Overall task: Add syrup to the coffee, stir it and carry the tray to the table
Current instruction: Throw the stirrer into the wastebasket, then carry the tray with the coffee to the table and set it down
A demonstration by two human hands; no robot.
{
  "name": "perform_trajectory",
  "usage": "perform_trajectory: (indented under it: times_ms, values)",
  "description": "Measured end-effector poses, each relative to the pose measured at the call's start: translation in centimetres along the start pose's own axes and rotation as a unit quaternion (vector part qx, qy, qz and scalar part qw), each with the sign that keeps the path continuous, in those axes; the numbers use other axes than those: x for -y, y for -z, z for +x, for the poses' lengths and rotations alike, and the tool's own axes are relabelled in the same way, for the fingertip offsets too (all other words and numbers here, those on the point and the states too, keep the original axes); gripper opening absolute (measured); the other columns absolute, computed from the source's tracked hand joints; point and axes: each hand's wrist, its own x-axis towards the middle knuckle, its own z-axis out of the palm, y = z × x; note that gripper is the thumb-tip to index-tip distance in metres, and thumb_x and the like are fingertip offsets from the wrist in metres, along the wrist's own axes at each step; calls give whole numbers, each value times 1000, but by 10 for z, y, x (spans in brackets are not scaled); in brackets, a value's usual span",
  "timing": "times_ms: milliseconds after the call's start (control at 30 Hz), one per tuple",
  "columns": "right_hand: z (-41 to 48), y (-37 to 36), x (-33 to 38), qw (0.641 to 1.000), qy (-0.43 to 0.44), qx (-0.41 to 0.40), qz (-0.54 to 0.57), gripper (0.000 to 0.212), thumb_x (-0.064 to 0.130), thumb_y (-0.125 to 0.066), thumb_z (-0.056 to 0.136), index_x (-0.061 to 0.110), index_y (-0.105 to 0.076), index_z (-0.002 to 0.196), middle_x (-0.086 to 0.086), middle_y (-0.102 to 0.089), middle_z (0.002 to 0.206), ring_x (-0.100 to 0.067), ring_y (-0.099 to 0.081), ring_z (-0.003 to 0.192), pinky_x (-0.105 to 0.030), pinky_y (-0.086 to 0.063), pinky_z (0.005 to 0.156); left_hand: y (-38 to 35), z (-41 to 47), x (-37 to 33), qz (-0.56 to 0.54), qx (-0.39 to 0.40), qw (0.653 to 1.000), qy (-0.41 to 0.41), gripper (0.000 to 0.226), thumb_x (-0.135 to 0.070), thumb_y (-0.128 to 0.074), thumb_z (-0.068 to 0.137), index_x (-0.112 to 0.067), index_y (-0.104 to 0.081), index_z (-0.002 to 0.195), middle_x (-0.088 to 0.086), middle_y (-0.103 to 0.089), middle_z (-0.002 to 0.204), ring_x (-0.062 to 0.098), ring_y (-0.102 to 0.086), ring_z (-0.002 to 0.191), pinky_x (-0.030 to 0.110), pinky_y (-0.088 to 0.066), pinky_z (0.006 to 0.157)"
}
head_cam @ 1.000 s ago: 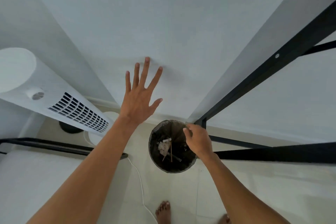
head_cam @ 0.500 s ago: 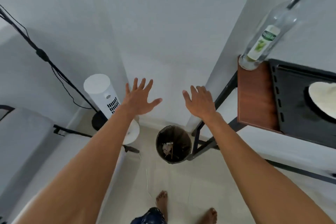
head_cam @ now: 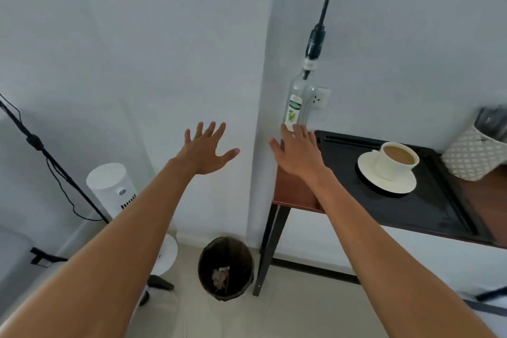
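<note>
Both hands are out in front with fingers spread and nothing held: the left hand (head_cam: 204, 152) hangs in open air before the wall, and the right hand (head_cam: 297, 151) is stretched toward the foot of the syrup bottle (head_cam: 297, 103), its fingertips overlapping the bottle's base, though whether they touch it cannot be told. By the look of it the syrup step is only starting — the coffee cup (head_cam: 395, 159) sits full on its saucer (head_cam: 386, 175) on the black tray (head_cam: 411, 200), just right of the bottle, on the wooden side table (head_cam: 293, 192). The next move probably calls for closing round the bottle body or working the tall black pump (head_cam: 319, 25) over the cup. The label is green and white with a leafy picture; its lettering is too blurred to read
</note>
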Motion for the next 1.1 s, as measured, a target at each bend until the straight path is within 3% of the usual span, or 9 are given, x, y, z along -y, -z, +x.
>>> perform_trajectory:
  times_ms: [467,600,767,967,1100]
  values:
    - [-37,88,-202,996,-69,-46,22,75,63,-20,102,17,-19,162,-17,-16,169,-33,1,158,-49,-1,127,-25,47,-227,-87,-7,993,-74,79,-70,-36,96,-37,-6,162,5,-2,173,30,5,159,55,2,126]
    - [-45,97,-245,992,-102,-57,43,71,58,-26,104,16,-22,161,-17,-19,168,-35,-3,158,-50,-5,127,-41,65,-256,-79,1,994,-76,81,-74,-33,94,-38,-6,162,7,-2,173,32,3,159,54,1,126]
    - [-53,93,-304,981,-158,-100,57,63,50,-32,107,12,-32,157,-18,-32,163,-39,-21,153,-52,-19,123,-68,85,-275,-88,23,994,-61,76,-68,-31,99,-35,-5,162,14,1,172,36,6,158,53,0,126]
    - [-61,66,-354,972,-209,-83,69,58,43,-33,108,10,-36,155,-18,-38,159,-38,-26,150,-54,-22,122,-94,97,-284,-63,49,996,-44,73,-61,-33,102,-32,-4,163,17,2,172,37,5,158,52,-2,128]
    - [-61,48,-369,969,-233,-58,52,59,42,-36,107,10,-34,156,-22,-36,159,-40,-27,150,-52,-22,123,-107,100,-281,-65,51,997,-5,72,-53,-42,103,-26,-11,163,21,-3,171,40,-6,157,52,-16,125]
